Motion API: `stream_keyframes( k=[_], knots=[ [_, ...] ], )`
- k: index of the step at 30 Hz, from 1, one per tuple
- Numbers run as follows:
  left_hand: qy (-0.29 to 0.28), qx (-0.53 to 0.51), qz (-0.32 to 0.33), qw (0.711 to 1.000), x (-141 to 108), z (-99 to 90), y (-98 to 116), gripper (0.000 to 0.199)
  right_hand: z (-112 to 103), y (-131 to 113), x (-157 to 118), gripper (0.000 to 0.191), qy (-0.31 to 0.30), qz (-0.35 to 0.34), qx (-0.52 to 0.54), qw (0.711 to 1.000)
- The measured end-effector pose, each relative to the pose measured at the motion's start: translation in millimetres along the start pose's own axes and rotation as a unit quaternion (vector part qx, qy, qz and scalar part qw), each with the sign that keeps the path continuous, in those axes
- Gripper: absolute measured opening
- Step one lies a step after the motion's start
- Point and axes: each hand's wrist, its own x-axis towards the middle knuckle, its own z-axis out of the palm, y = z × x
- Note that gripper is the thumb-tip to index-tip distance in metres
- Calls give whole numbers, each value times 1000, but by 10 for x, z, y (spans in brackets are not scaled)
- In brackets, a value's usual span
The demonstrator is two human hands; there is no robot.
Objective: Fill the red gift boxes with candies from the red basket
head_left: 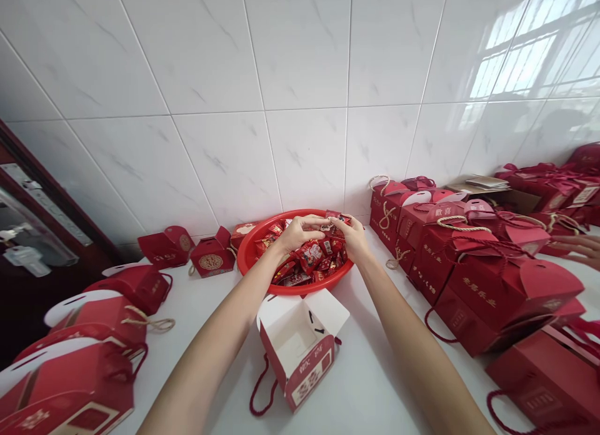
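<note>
Left hand (300,233) and right hand (351,236) meet above the wrapped red packets (310,255), fingers bent and fingertips close together; whether either grips a packet, I cannot tell. These packets lie heaped in a red basin (300,290), directly beneath the hands.

An open box (309,385) stands just on the wearer's side of the basin, between the two forearms — the left hand is in line with it and looks nearer, while the right is off to its right. Its mouth faces up and its printed front is turned askew; which way its long axis runs is unclear. Between hands and mouth come the basin's near rim and a raised white flap (280,302).

Farther out on the white table (365,372), closed red boxes (107,379) line the left and stacked gift boxes (487,291) crowd the right — beyond these, another person's hand (581,249) shows.
</note>
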Motion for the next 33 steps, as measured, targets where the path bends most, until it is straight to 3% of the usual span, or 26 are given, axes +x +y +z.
stream_keyframes(
  k=[2, 6, 13, 19, 22, 25, 29, 33],
  knots=[
    [32, 18, -19, 999, 7, -40, 5, 45, -2, -10, 5, 36, 12, 4, 27, 1000],
    [98, 191, -115, 970, -9, -148, -47, 40, -11, -31, 11, 31, 39, 11, 55, 998],
    [-56, 274, -195, 940, -80, -202, -183, 23, -31, -45, -3, 34, 13, 28, 49, 998],
    [-34, 266, -202, 942, -56, -187, -214, 28, -40, -63, -7, 32, -4, 29, 43, 999],
    [15, 251, -183, 950, -26, -174, -196, 22, -53, -57, 5, 33, -11, 39, 65, 997],
    [121, 245, -151, 950, 19, -180, -184, 26, -63, -60, 6, 35, -30, 49, 81, 995],
    [248, 246, -139, 927, 54, -243, -216, 25, -66, -73, -5, 37, -34, 53, 79, 995],
    [304, 267, -151, 902, 28, -303, -276, 15, -71, -62, 1, 37, -35, 52, 76, 995]
  ],
)
